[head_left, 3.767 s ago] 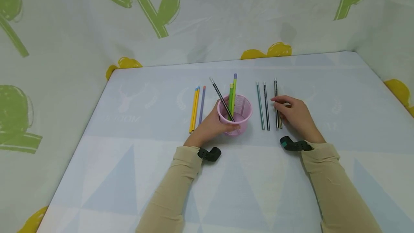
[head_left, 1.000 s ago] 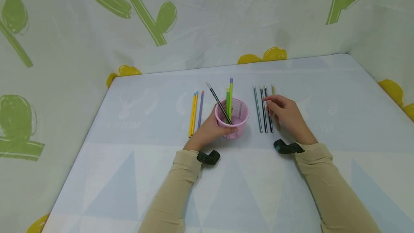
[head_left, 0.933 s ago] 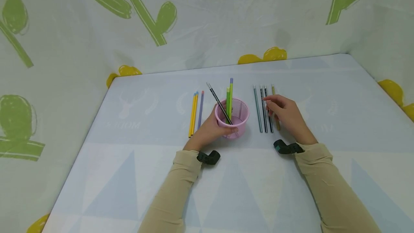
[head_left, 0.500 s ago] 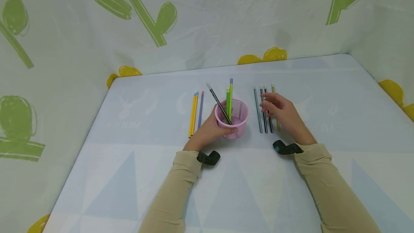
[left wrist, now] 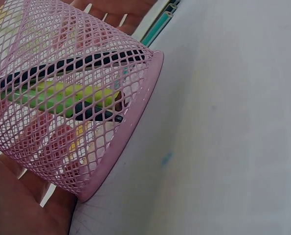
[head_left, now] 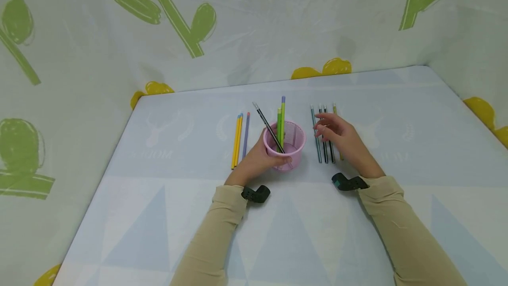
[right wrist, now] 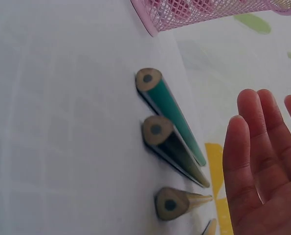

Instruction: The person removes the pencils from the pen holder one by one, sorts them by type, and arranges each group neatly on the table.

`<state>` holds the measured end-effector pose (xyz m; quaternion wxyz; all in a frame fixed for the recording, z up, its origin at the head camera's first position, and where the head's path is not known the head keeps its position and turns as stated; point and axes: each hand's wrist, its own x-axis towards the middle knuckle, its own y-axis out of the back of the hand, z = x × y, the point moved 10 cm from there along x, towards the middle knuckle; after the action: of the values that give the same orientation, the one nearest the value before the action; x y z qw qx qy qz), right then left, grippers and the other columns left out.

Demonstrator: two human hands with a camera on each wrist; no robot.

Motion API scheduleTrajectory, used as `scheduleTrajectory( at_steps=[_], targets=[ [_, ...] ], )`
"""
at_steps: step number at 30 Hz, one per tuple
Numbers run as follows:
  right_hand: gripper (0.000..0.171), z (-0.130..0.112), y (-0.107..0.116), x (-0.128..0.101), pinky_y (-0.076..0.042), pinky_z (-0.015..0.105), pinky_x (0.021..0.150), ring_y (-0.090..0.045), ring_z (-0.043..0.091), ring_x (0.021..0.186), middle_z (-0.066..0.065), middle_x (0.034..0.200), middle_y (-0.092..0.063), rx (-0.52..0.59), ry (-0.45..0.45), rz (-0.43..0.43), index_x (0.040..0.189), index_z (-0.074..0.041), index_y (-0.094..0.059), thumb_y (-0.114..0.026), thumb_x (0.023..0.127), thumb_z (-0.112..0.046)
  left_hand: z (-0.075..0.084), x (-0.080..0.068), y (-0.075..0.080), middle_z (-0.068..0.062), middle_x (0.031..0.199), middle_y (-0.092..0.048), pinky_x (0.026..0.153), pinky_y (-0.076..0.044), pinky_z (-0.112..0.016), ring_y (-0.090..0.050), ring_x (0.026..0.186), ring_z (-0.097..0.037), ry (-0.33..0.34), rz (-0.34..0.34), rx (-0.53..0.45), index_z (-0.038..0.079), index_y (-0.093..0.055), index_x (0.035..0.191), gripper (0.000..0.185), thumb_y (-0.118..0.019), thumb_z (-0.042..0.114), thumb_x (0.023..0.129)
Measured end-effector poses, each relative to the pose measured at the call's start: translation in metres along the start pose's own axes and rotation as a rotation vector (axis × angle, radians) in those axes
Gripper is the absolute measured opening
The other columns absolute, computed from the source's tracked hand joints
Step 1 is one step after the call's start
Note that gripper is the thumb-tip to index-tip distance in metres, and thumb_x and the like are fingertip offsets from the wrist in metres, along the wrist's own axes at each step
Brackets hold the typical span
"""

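Note:
My left hand (head_left: 258, 159) grips a pink mesh pencil cup (head_left: 298, 138) from its left side, thumb across the front. Inside lean a black pencil (head_left: 263, 117) and two green pencils (head_left: 283, 118); the left wrist view shows their lower ends through the mesh (left wrist: 128, 127). To the cup's right, my right hand (head_left: 344, 139) hovers with fingers apart and nothing between them. Beneath and beside it lie a teal pencil (head_left: 319, 153), two black pencils (head_left: 326, 154) and a gold pencil (head_left: 335, 108), partly covered by the hand. In the right wrist view the teal pencil (right wrist: 169, 105) shows its unsharpened end.
Left of the cup, two yellow pencils (head_left: 237, 142) and a purple pencil (head_left: 247, 129) lie side by side on the pale patterned tabletop (head_left: 190, 215). A white curtain (head_left: 278, 25) with green plant prints stands behind the table.
Over these seconds a black pencil on the right has shifted left, close to the other black one. My right hand has let it go, spread its fingers and drifted left. The left hand keeps its hold.

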<state>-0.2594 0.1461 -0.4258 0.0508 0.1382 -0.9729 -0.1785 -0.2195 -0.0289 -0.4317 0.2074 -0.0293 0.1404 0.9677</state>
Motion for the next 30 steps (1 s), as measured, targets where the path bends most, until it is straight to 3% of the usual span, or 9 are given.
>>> scheduleTrajectory(
  at_steps=[9, 15, 21, 30],
  targets=[
    [0.051, 0.004, -0.009, 0.005, -0.047, 0.036, 0.080, -0.056, 0.021, 0.094, 0.003, 0.112, -0.053, -0.016, 0.021, -0.013, 0.135, -0.021, -0.034, -0.050, 0.089, -0.038, -0.001, -0.001, 0.001, 0.006, 0.131, -0.039, 0.095, -0.035, -0.033, -0.038, 0.116, -0.007, 0.025, 0.009, 0.020, 0.029, -0.020, 0.137, 0.089, -0.077, 0.022, 0.070],
    [0.053, -0.001, -0.013, 0.004, -0.047, 0.033, 0.079, -0.057, 0.022, 0.093, 0.007, 0.112, -0.053, -0.013, 0.025, -0.028, 0.136, -0.018, -0.032, -0.052, 0.089, -0.035, 0.001, 0.000, 0.001, 0.005, 0.132, -0.038, 0.096, -0.034, -0.033, -0.038, 0.116, -0.008, 0.011, 0.007, 0.008, 0.028, -0.020, 0.137, 0.089, -0.077, 0.022, 0.070],
    [0.053, -0.008, -0.017, 0.004, -0.048, 0.033, 0.080, -0.057, 0.020, 0.093, 0.008, 0.110, -0.054, 0.032, 0.045, -0.043, 0.136, -0.022, -0.031, -0.053, 0.089, -0.033, 0.002, 0.000, 0.000, 0.004, 0.132, -0.037, 0.097, -0.034, -0.037, -0.038, 0.118, -0.012, -0.004, -0.002, 0.014, 0.029, -0.019, 0.138, 0.089, -0.077, 0.024, 0.070],
    [0.059, -0.024, -0.036, 0.000, -0.040, 0.042, 0.091, -0.046, 0.022, 0.111, 0.009, 0.123, -0.047, 0.096, 0.108, -0.135, 0.139, -0.025, -0.025, -0.054, 0.089, -0.016, 0.000, 0.000, 0.000, 0.007, 0.132, -0.036, 0.096, -0.034, -0.036, -0.037, 0.118, -0.011, 0.017, 0.002, 0.013, 0.031, -0.018, 0.137, 0.090, -0.076, 0.024, 0.070]
  ],
)
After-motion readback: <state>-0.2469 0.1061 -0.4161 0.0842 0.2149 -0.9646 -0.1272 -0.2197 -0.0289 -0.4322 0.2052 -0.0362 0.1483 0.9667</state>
